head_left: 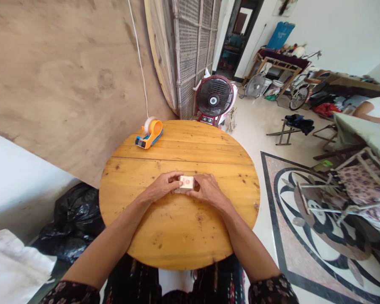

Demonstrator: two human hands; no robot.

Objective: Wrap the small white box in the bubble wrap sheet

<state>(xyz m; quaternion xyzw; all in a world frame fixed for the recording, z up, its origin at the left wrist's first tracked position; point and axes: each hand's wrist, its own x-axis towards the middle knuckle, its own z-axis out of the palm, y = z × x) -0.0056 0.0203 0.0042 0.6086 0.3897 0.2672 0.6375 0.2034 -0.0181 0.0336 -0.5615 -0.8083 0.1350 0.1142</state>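
Observation:
A small, pale box (187, 183) with reddish print on top is at the middle of the round wooden table (183, 236). My left hand (164, 185) grips its left side, the thumb lying over the top edge. From the right, my right hand (207, 188) closes on the other side with thumb and fingers. The fingertips behind the box are partly hidden. Whether the box rests on the tabletop or is held just above it, I cannot tell.
An orange and blue tape dispenser (150, 134) stands at the table's far left edge. Behind the table is a dark red fan (214, 96). Black plastic bags (72, 219) lie to the left. A person (375, 110) sits at another table on the right.

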